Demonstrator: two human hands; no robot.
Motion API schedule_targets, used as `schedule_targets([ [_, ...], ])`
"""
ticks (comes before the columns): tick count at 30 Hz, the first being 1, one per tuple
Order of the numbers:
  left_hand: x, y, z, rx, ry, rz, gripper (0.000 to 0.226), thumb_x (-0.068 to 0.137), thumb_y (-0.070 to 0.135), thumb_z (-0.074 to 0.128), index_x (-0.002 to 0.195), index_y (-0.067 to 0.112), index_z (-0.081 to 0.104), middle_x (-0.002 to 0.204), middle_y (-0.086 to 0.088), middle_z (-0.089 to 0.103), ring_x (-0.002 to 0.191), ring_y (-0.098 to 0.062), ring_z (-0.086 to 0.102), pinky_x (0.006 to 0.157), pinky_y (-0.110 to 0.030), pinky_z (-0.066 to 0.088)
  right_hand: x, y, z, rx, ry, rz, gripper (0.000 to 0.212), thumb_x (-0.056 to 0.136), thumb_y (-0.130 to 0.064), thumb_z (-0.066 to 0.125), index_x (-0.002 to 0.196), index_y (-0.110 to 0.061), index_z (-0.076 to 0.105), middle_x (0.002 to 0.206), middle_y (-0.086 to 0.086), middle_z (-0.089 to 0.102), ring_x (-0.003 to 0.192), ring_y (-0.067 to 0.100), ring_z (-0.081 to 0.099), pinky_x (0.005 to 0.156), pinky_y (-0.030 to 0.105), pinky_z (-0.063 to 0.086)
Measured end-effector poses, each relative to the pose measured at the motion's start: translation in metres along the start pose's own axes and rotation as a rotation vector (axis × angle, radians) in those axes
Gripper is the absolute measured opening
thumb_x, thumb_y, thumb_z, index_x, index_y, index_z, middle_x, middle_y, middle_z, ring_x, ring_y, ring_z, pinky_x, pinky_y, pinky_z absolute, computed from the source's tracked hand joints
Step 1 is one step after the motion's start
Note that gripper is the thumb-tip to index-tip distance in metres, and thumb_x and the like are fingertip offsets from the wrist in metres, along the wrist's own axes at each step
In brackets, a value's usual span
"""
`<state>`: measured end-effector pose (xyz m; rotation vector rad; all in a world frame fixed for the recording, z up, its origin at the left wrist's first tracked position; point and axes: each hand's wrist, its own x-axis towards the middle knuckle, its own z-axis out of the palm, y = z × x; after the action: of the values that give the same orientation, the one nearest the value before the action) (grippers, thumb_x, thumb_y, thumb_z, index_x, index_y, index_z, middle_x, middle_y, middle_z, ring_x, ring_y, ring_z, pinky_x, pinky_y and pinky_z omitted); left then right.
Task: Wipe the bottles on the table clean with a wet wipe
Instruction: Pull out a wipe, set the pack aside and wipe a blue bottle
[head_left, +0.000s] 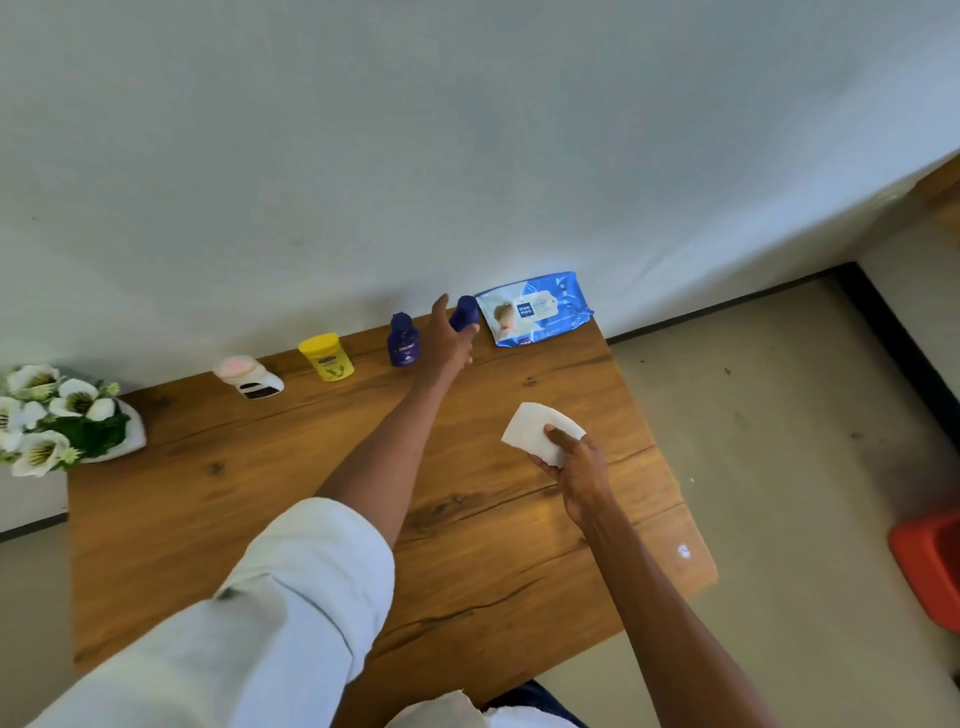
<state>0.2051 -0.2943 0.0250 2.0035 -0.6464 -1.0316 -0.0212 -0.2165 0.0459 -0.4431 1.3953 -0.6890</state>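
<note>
Several containers stand in a row along the far edge of the wooden table: a white bottle with a pink cap, a yellow jar, a dark blue bottle and a second dark blue bottle. My left hand reaches across and its fingers curl round that second blue bottle, hiding the bottle's lower part. My right hand hovers over the table's right side and pinches a folded white wet wipe.
A blue pack of wet wipes lies at the far right corner against the white wall. A white vase of white flowers sits at the table's left edge. A red plastic object stands on the floor to the right.
</note>
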Motion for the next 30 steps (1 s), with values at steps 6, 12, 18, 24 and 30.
schedule_targets([
  [6, 0.021, -0.002, 0.003, 0.134, -0.021, 0.035, 0.031, 0.097, 0.02, 0.064, 0.126, 0.013, 0.055, 0.111, -0.012, 0.07, 0.065, -0.019, 0.065, 0.037, -0.015, 0.041, 0.002, 0.0, -0.009, -0.064, -0.006, -0.013, 0.012, 0.092, -0.005, 0.067, 0.103, -0.008, 0.066, 0.112, 0.015, 0.067, 0.104, 0.03, 0.067, 0.076, 0.039, 0.06],
  [12, -0.005, -0.003, -0.005, 0.141, -0.059, 0.135, 0.027, 0.089, 0.032, 0.073, 0.105, 0.019, 0.057, 0.093, -0.003, 0.067, 0.083, -0.026, 0.067, 0.076, -0.045, 0.059, -0.005, 0.003, -0.013, -0.049, 0.019, -0.022, 0.028, 0.089, -0.006, 0.07, 0.116, -0.003, 0.061, 0.118, 0.017, 0.065, 0.109, 0.033, 0.066, 0.068, 0.034, 0.061],
  [18, -0.081, -0.043, -0.047, -0.165, -0.152, 0.106, 0.044, 0.078, 0.055, 0.075, 0.106, 0.022, 0.067, 0.095, 0.0, 0.071, 0.083, -0.019, 0.066, 0.076, -0.039, 0.051, -0.03, 0.011, -0.012, -0.042, 0.028, -0.059, 0.027, 0.09, -0.006, 0.068, 0.115, 0.001, 0.063, 0.112, 0.019, 0.067, 0.097, 0.031, 0.068, 0.063, 0.033, 0.057],
  [24, -0.151, -0.092, -0.106, -0.575, -0.138, -0.027, 0.069, 0.075, 0.058, 0.073, 0.123, 0.011, 0.062, 0.113, -0.01, 0.072, 0.103, -0.023, 0.07, 0.087, -0.039, 0.055, -0.065, 0.028, 0.001, -0.062, -0.004, -0.122, 0.01, 0.091, -0.007, 0.066, 0.1, -0.006, 0.068, 0.103, 0.014, 0.069, 0.095, 0.027, 0.066, 0.075, 0.04, 0.053],
  [30, -0.206, -0.12, -0.155, -0.862, -0.108, -0.222, 0.034, 0.093, 0.045, 0.066, 0.104, 0.015, 0.053, 0.079, -0.006, 0.065, 0.07, -0.029, 0.071, 0.061, -0.039, 0.058, -0.111, 0.061, 0.043, -0.127, -0.135, -0.109, 0.013, 0.094, -0.008, 0.062, 0.106, -0.009, 0.068, 0.103, 0.01, 0.069, 0.096, 0.026, 0.065, 0.08, 0.041, 0.053],
])
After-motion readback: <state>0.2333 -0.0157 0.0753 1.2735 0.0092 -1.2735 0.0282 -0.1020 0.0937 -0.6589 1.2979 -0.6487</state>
